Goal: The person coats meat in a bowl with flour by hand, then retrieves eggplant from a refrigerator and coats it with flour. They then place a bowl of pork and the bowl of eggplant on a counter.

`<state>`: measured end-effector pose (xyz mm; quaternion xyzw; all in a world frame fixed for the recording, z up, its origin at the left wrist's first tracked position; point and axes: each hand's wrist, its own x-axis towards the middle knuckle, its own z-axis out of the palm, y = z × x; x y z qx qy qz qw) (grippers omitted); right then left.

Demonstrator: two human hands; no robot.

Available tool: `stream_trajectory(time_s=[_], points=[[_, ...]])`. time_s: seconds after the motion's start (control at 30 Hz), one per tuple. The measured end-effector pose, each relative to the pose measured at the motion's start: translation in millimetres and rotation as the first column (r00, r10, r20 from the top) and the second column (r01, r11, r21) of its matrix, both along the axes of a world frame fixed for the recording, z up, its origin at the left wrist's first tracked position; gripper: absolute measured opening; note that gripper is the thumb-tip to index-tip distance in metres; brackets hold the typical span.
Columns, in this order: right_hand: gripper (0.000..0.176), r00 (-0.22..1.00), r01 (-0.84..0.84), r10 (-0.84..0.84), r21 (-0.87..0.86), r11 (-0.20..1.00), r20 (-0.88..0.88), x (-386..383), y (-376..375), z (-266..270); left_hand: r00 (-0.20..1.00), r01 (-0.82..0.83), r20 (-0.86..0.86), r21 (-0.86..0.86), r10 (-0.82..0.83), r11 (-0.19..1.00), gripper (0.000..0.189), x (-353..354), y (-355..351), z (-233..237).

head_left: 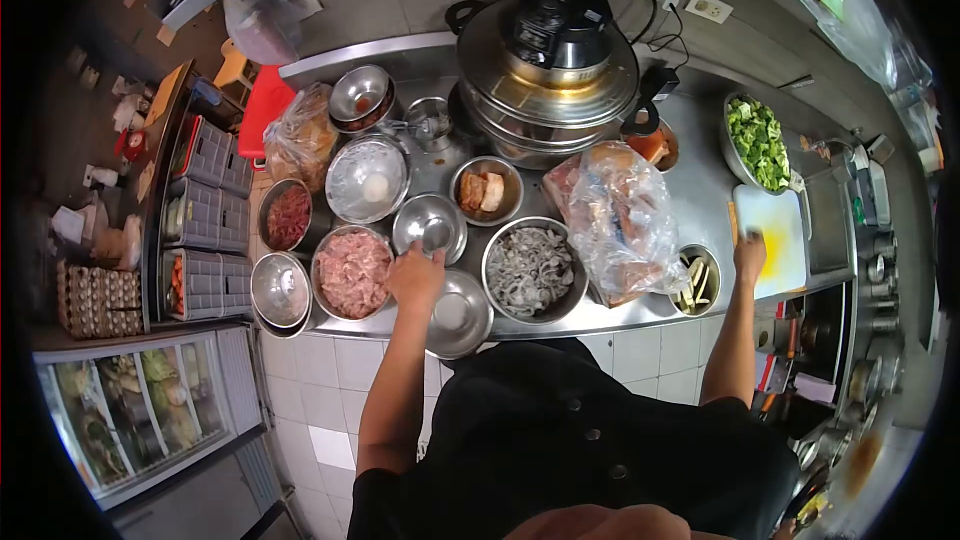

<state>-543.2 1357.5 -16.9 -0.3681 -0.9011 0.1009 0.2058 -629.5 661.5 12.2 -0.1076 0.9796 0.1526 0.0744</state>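
My left hand (417, 275) has its fingers closed at the near rim of a small steel bowl (430, 223) with nothing visible in it. Just below, another steel bowl (461, 314) overhangs the counter edge. Raw sliced meat fills a bowl (352, 273) to the left, and grey sliced strips fill a larger bowl (535, 270) to the right. My right hand (749, 255) is closed at the left edge of a white cutting board (785, 240) stained yellow. A narrow brown strip (733, 223) shows by that hand; what the fingers hold is hidden.
A large lidded pot (548, 80) stands at the back. Plastic-wrapped meat (625, 225) lies mid-counter beside a bowl of pale cut sticks (697, 280). Chopped greens fill a bowl (757, 143) at right. Grey crates (207, 220) and a glass-topped fridge (145, 410) stand left.
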Motion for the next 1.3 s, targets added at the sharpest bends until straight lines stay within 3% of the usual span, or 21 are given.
stream_trajectory(time_s=[0.03,0.07,0.17,0.23,0.3,0.33,0.4,0.43,0.5,0.63,0.7,0.73,0.8,0.87,0.93,0.97,1.0,1.07,1.1,1.17,1.3], points=[[0.03,0.989,-0.127,0.113,-0.156,0.98,-0.099,-36,-19,23,1.0,0.004,0.018,-0.04,-0.004,0.999,0.052,-2,10,12],[0.031,0.933,-0.314,0.26,-0.205,0.927,-0.25,-69,-14,8,1.0,0.011,0.019,-0.045,-0.01,0.999,0.052,-7,18,11],[0.036,0.854,-0.521,0.507,-0.196,0.831,-0.121,-145,-104,66,0.986,-0.131,0.092,-0.118,0.142,0.984,0.055,-22,31,-3],[0.044,0.81,-0.58,0.571,0.038,0.814,0.132,-186,-131,61,0.989,-0.128,0.051,-0.162,0.138,0.978,0.056,-28,33,-19],[0.056,0.697,-0.663,0.646,-0.063,0.746,0.312,-215,-140,51,0.988,-0.145,0.027,-0.211,0.154,0.967,0.057,-31,36,-21],[0.056,0.696,-0.665,0.65,-0.066,0.744,0.307,-232,-134,31,0.987,-0.148,0.024,-0.216,0.157,0.965,0.057,-34,36,-23],[0.068,0.533,-0.763,0.592,0.04,0.646,0.605,-262,-122,-17,0.982,-0.176,0.023,-0.244,0.187,0.954,0.058,-35,31,-29],[0.068,0.53,-0.766,0.598,0.037,0.642,0.601,-270,-127,-14,0.981,-0.181,0.022,-0.249,0.192,0.951,0.058,-35,31,-22],[0.077,0.355,-0.762,0.468,-0.04,0.646,0.809,-279,-140,5,0.971,-0.236,-0.01,-0.242,0.241,0.941,0.057,-30,38,-3],[0.079,0.16,-0.816,0.412,-0.115,0.567,0.897,-295,-140,9,0.968,-0.223,0.038,-0.314,0.247,0.923,0.058,-28,36,-11],[0.082,0.208,-0.869,0.426,-0.033,0.493,0.88,-306,-121,-24,0.971,-0.207,0.049,-0.305,0.232,0.93,0.059,-30,33,-13],[0.082,0.202,-0.87,0.428,-0.039,0.491,0.881,-301,-124,-6,0.971,-0.207,0.055,-0.308,0.235,0.929,0.059,-32,30,-14],[0.094,0.204,-0.735,0.63,-0.308,0.605,0.75,-288,-139,68,0.951,-0.224,0.162,-0.229,0.264,0.947,0.059,-36,25,-14],[0.092,0.234,-0.72,0.674,-0.341,0.605,0.701,-294,-112,46,0.967,-0.226,0.056,-0.264,0.249,0.938,0.058,-31,22,-25],[0.084,0.404,-0.575,0.812,-0.573,0.584,0.422,-301,-78,14,0.974,-0.227,-0.05,-0.297,0.223,0.927,0.056,-26,25,-29],[0.079,0.455,-0.603,0.828,-0.57,0.557,0.327,-314,-52,-27,0.976,-0.22,-0.069,-0.307,0.209,0.926,0.055,-25,29,-25],[0.079,0.452,-0.604,0.829,-0.57,0.557,0.33,-307,-53,-23,0.977,-0.213,-0.088,-0.318,0.195,0.924,0.053,-23,32,-21],[0.078,0.664,-0.255,0.726,-0.857,0.447,0.181,-290,-55,-14,0.983,-0.186,-0.055,-0.329,0.178,0.926,0.053,-20,33,-17],[0.078,0.662,-0.256,0.727,-0.857,0.447,0.181,-288,-60,-12,0.987,-0.157,-0.024,-0.341,0.158,0.927,0.052,-20,33,-14],[0.069,0.64,-0.058,0.637,-0.799,0.598,0.43,-289,-62,-16,0.988,-0.153,-0.018,-0.335,0.156,0.93,0.052,-20,32,-13],[0.063,0.688,-0.005,0.51,-0.7,0.714,0.515,-284,-77,-22,0.991,-0.137,-0.039,-0.368,0.132,0.92,0.053,-21,21,-27]])
